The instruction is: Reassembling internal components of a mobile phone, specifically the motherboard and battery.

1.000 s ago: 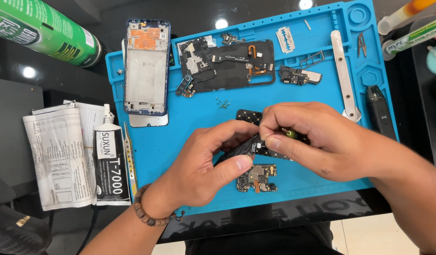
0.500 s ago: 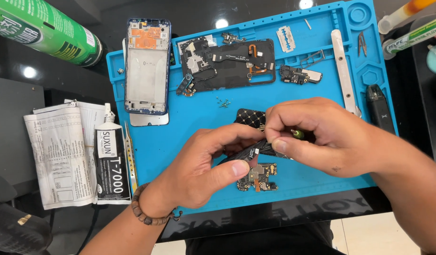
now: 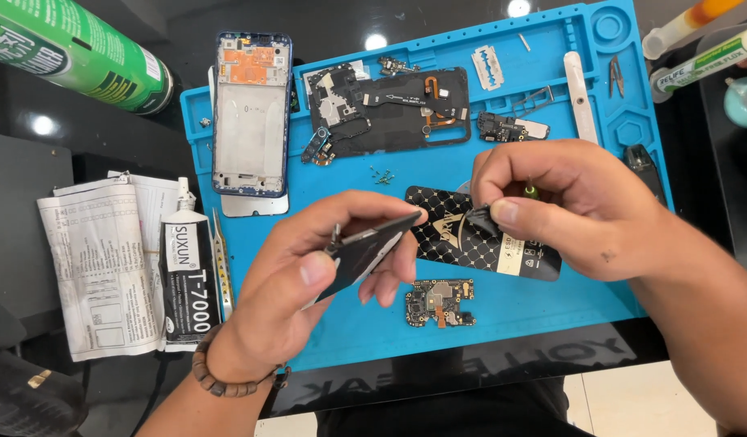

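From the head camera, the left hand [image 3: 308,283] has thumb and fingers clamped on a thin dark flat part [image 3: 365,251], tilted above the blue mat [image 3: 333,174]. The right hand [image 3: 568,202] has fingertips pinched together on a small green-tipped tool [image 3: 531,191], just above a black patterned card [image 3: 478,235]. A small circuit board [image 3: 440,301] lies just below the left fingertips
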